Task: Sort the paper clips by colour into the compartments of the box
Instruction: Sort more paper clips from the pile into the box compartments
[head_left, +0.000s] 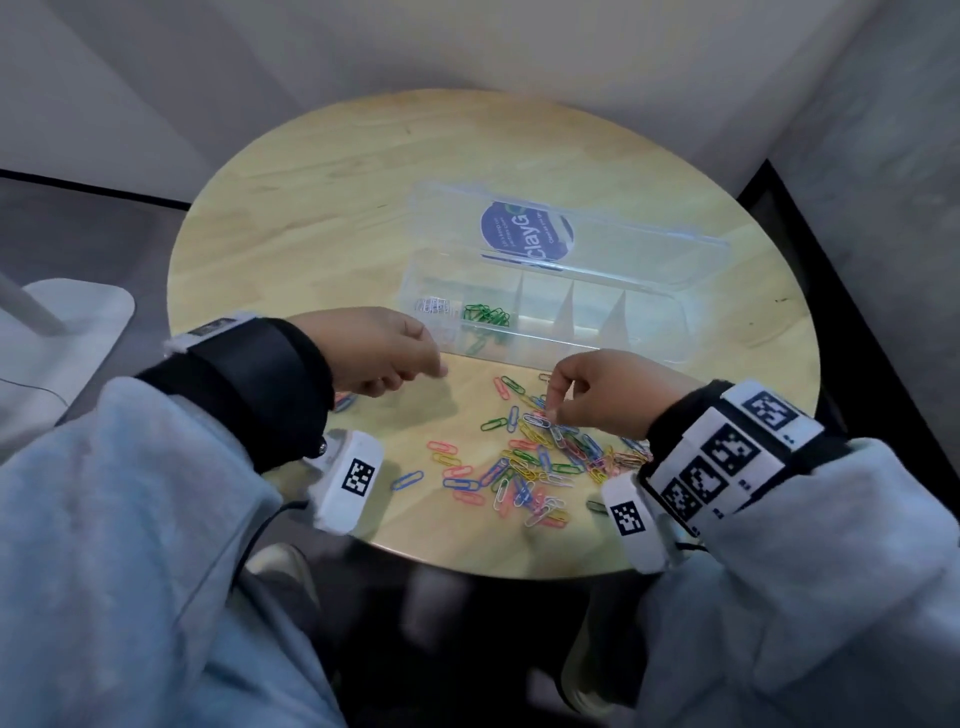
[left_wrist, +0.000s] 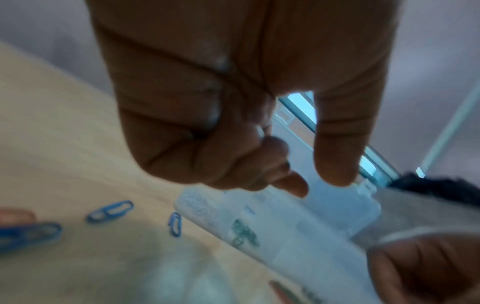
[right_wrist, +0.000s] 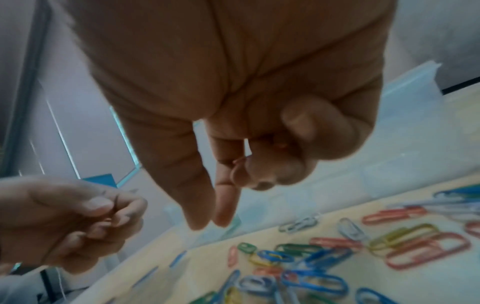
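Observation:
A clear compartment box (head_left: 652, 340) lies open on the round table, with white clips (head_left: 434, 306) in its leftmost compartment and green clips (head_left: 485, 316) in the one beside it. The mixed pile of paper clips (head_left: 540, 462) is spread in front of the box. My left hand (head_left: 415, 376) hovers at the box's front left corner. It pinches a thin dark clip (right_wrist: 115, 203) between thumb and fingers. My right hand (head_left: 553, 410) hangs just above the pile, thumb and forefinger pointing down, with a pink clip (right_wrist: 240, 161) tucked in its curled fingers.
The box's lid (head_left: 649, 244) stands open behind it, carrying a blue round label. A few blue clips (left_wrist: 110, 211) lie apart on the left, under my left wrist. The table's near edge (head_left: 467, 564) is close below the pile. Walls enclose the table's far side.

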